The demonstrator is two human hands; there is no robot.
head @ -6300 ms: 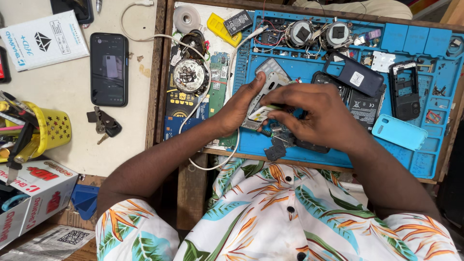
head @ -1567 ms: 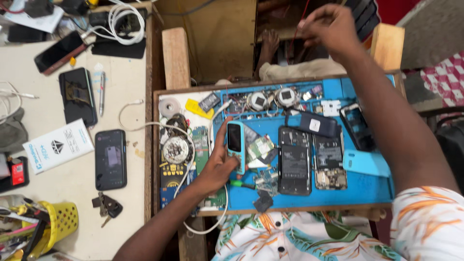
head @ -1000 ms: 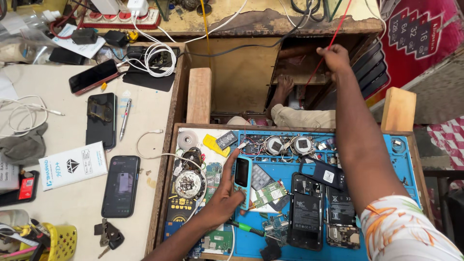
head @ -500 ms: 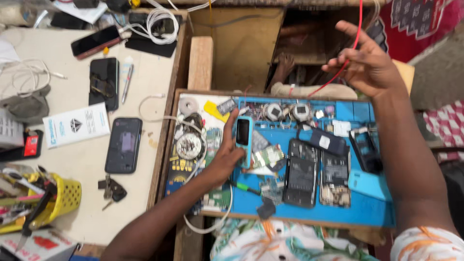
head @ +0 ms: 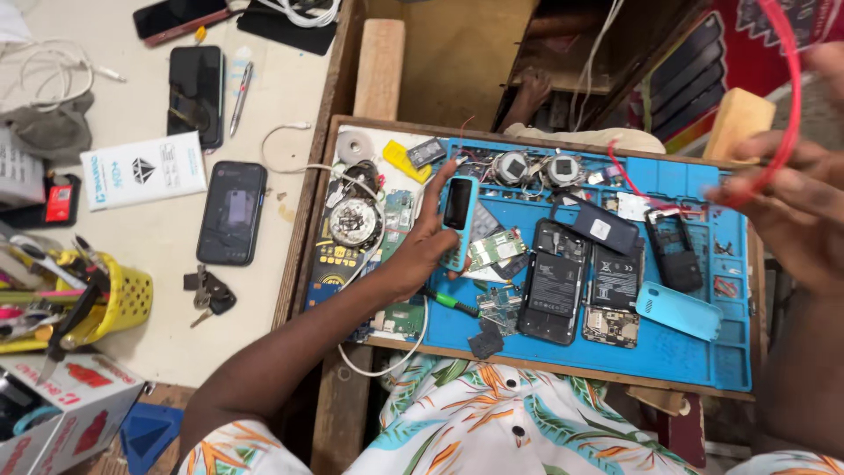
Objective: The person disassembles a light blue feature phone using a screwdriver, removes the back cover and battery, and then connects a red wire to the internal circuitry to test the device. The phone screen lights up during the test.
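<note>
Seen from the head camera, the left hand [head: 420, 255] is curled around a small blue phone [head: 458, 220], thumb on one side edge and fingers behind, holding it upright with its dark screen facing up. The phone sits over the left part of a blue work mat [head: 694, 352], inside a shallow wooden tray [head: 309, 237].

Just left of that hand lie a round metal part [head: 354, 222] and a green circuit board [head: 398, 214]. Just under the wrist lies a green-handled screwdriver [head: 450, 302], and a white cable [head: 387, 362] loops below the forearm. To the right of the hand, on the mat, lie an opened black phone [head: 551, 281] with its battery showing, a second battery [head: 615, 281] beside it, a bare black phone frame [head: 672, 251] and a light blue back cover [head: 679, 310].

The right hand [head: 796, 207] is raised at the right edge of the picture, well apart from the left, blurred, with its fingers pinching a thin red wire [head: 787, 105] that arcs upward out of the grip.

Far to the left of the left hand, on the pale table [head: 167, 255], lie a black smartphone [head: 232, 212], a bunch of keys [head: 207, 294] and a yellow basket [head: 123, 299] of tools.
</note>
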